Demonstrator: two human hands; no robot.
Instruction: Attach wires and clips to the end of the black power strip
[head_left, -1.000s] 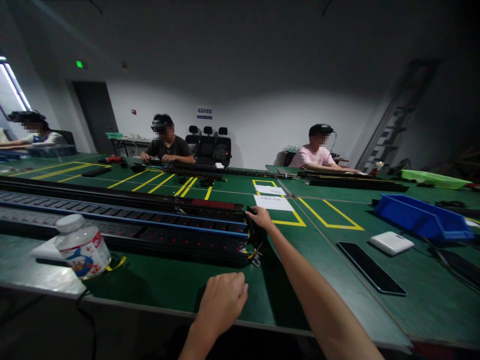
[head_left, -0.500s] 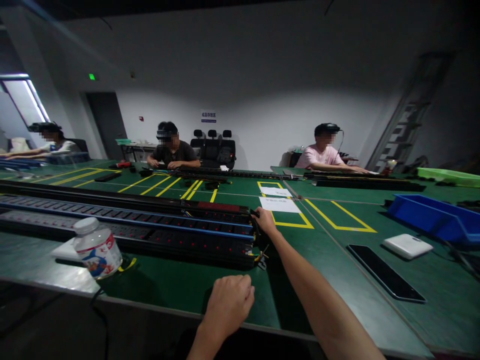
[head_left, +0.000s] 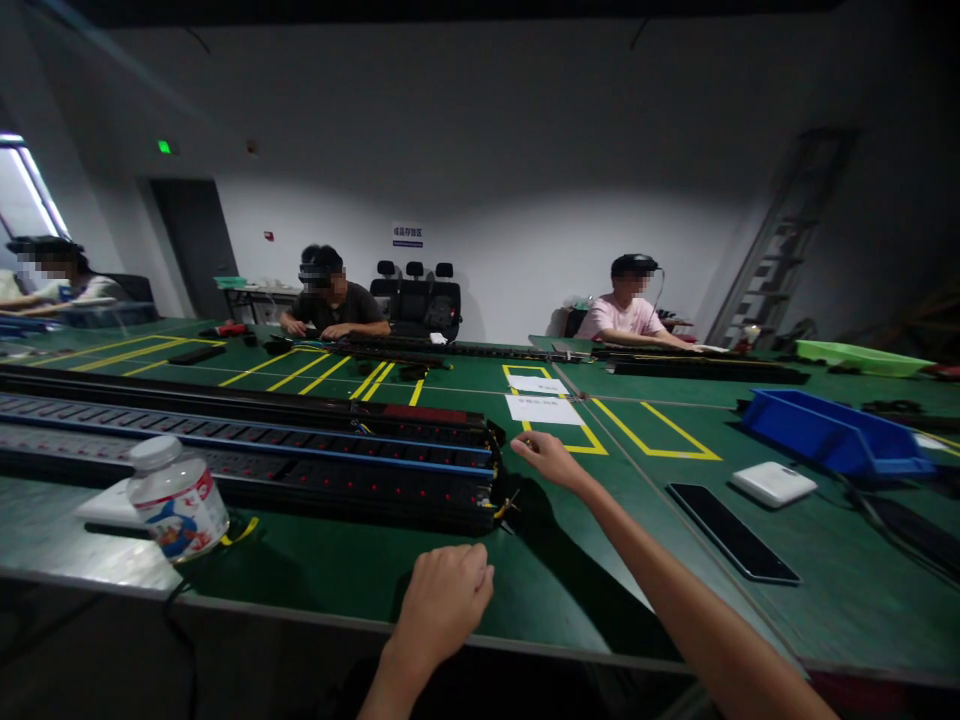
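**Right hand [head_left: 551,458] beside the strips [head_left: 322,473]**

We see the strips lying on the table [head_left: 315,570], their ends just left of the right hand, its fingers bunched narrowly. The left hand [head_left: 448,597] is curled near the table's front edge. Whether either hand grips anything, we cannot tell.

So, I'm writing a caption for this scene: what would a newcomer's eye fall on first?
Probably the long black strips dotted with red, running across the green table from the picture's left edge. Next, the right hand just off their right end and the left hand by the table's near edge. Off to the right, a bright blue bin stands behind a white box.
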